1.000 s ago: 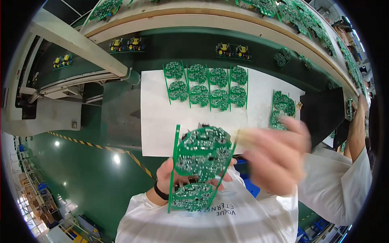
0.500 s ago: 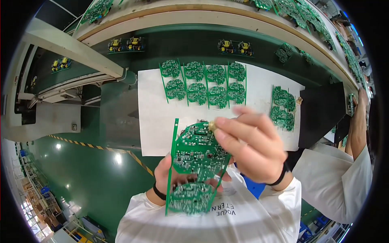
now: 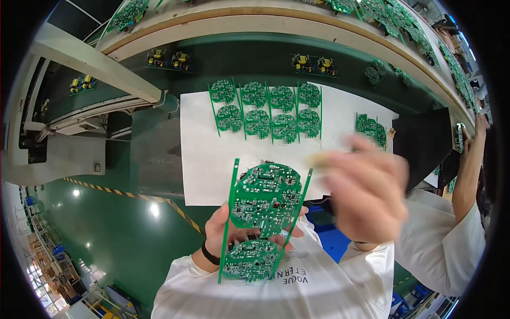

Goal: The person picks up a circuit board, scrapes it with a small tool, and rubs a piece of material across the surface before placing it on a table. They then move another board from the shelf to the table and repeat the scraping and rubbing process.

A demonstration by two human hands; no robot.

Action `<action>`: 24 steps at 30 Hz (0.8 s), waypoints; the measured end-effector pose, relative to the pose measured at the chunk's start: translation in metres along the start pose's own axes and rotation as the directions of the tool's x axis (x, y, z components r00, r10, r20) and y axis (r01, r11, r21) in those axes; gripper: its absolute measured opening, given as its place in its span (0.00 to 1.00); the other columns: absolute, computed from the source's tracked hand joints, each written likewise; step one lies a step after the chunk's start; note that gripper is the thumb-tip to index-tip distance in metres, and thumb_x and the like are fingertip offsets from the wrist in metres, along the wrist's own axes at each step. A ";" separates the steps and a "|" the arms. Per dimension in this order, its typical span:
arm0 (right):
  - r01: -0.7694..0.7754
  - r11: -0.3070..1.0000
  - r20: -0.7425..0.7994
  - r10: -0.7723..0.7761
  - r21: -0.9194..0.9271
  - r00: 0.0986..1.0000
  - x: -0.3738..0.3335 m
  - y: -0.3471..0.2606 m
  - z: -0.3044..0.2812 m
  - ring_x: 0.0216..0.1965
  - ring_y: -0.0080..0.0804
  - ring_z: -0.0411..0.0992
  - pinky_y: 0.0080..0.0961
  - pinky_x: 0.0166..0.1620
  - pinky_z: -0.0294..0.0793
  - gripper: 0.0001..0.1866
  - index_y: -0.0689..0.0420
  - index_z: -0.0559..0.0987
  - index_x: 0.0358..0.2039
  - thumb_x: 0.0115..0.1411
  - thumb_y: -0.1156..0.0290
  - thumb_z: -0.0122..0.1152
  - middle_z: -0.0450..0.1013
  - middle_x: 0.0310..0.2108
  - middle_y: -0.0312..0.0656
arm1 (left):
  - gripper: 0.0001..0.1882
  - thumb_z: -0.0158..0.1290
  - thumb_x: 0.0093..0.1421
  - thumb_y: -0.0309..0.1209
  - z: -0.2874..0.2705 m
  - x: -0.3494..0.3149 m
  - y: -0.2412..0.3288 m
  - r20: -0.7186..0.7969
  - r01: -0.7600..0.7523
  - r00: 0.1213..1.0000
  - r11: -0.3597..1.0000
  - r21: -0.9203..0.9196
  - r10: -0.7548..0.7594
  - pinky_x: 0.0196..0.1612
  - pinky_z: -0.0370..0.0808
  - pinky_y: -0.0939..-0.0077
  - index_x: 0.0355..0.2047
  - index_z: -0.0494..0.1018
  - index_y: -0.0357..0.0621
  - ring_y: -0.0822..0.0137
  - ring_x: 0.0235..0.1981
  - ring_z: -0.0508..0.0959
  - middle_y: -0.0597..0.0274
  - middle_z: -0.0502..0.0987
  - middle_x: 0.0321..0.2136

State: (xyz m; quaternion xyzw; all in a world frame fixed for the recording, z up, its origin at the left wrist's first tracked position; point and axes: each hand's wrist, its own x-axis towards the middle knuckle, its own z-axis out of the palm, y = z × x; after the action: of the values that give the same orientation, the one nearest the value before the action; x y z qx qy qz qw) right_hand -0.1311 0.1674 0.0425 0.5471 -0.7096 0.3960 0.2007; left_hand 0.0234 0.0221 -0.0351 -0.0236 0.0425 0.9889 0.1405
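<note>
My left hand is closed around a green circuit board panel from below. The panel is tilted up in front of my chest, with two rounded boards between long side rails and its solder-dotted face showing. Just right of the panel's top, my right hand is smeared by motion. A small yellowish lump shows at its pinched fingertips, apart from the panel; its kind cannot be made out. Beyond, several similar board panels lie in a row on a white sheet.
At the sheet's right, another board panel is partly behind my right hand. A dark green conveyor carries boards with yellow parts. Above it runs a shelf with more boards. At right, a co-worker's arm reaches toward a board.
My right hand has moved right, off the panel's top edge, taking the small yellowish lump with it. The left hand still holds the panel. Boards on the conveyor have shifted slightly right.
</note>
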 end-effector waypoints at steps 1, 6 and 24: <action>0.001 1.000 0.002 -0.001 0.006 1.000 -0.001 0.002 0.005 0.35 0.39 0.74 0.40 0.44 0.75 0.11 0.62 0.78 0.32 0.44 0.80 0.61 0.75 0.39 0.52 | 0.48 0.40 0.56 0.63 0.000 -0.001 0.000 -0.003 -0.006 1.000 1.000 -0.001 0.006 0.55 0.65 0.49 0.64 0.43 0.41 0.41 0.56 0.63 0.35 0.52 0.60; 0.028 0.999 0.043 -0.029 0.017 0.999 -0.012 0.001 0.018 0.35 0.40 0.74 0.43 0.44 0.76 0.12 0.62 0.78 0.34 0.46 0.81 0.60 0.75 0.38 0.52 | 0.48 0.41 0.55 0.63 0.005 -0.004 0.003 -0.006 0.025 1.000 0.998 -0.056 -0.025 0.54 0.65 0.49 0.64 0.42 0.41 0.41 0.56 0.63 0.35 0.53 0.59; -0.116 0.968 -0.518 0.219 0.224 0.827 -0.021 -0.007 0.010 0.36 0.43 0.72 0.37 0.41 0.75 0.09 0.65 0.74 0.33 0.49 0.81 0.59 0.75 0.32 0.47 | 0.42 0.38 0.57 0.61 0.006 0.029 0.047 -0.203 -0.385 0.900 0.922 0.040 0.385 0.54 0.65 0.47 0.61 0.53 0.41 0.46 0.55 0.64 0.41 0.59 0.57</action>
State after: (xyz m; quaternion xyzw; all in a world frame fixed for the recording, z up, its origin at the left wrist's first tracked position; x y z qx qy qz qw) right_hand -0.1168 0.1723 0.0236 0.3653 -0.6306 0.6132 0.3050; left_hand -0.0178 -0.0143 -0.0275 -0.1174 0.0601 0.9893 -0.0628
